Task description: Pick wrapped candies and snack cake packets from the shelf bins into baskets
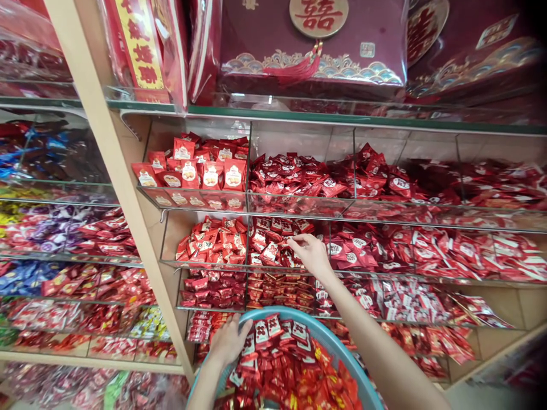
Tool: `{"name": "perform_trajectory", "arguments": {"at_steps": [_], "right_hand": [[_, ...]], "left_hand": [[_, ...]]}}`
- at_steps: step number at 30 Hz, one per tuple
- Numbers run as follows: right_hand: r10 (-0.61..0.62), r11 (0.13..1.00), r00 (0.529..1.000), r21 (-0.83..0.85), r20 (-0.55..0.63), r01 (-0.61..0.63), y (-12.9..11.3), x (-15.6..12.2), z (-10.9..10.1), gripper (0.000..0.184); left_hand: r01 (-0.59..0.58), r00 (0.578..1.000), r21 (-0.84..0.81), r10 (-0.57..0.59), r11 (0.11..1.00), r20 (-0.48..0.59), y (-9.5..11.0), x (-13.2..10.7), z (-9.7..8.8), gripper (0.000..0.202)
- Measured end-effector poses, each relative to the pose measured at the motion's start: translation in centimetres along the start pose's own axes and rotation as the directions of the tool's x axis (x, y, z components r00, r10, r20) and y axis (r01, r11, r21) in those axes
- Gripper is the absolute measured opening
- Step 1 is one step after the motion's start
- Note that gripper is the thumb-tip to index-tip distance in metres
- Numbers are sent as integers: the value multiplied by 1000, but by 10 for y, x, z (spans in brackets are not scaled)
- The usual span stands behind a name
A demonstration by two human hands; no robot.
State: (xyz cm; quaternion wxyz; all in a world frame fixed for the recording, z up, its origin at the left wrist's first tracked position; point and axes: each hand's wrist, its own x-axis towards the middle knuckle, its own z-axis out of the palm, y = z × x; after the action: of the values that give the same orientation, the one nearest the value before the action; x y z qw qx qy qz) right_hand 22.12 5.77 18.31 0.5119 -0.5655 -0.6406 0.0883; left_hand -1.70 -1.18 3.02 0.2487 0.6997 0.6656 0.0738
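A blue plastic basket (308, 316) full of small wrapped candies (294, 364) stands low in front of me. My left hand (228, 340) grips its left rim, thumb on the inner side. White-labelled red packets lie towards the back of the basket, with brighter orange-red ones at the right. My right hand (313, 257) reaches over the basket to a shelf compartment of dark red candy packets (270, 250). Its thumb and index finger pinch together at what looks like one of those packets; the other fingers are partly bent.
Clear dividers and front panels split the shelves into compartments of red packets (231, 173). A glass shelf (299, 114) above carries purple gift boxes (256, 40). A wooden upright (128, 188) separates another candy rack (64, 228) at the left.
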Motion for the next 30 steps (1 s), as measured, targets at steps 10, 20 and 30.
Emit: {"name": "perform_trajectory", "arguments": {"at_steps": [10,20,30], "right_hand": [[389,797,917,468,84,-381,-6,0,-10,41],[466,353,761,694,452,-628,-19,-46,-13,26],[521,299,599,528,607,-795,21,-118,9,42]], "left_hand": [[4,1000,11,-4,1000,0,0,-1,-1,61],[3,1000,-3,-3,1000,-7,-2,1,2,64],[3,1000,20,-3,1000,9,-1,2,2,64]]}}
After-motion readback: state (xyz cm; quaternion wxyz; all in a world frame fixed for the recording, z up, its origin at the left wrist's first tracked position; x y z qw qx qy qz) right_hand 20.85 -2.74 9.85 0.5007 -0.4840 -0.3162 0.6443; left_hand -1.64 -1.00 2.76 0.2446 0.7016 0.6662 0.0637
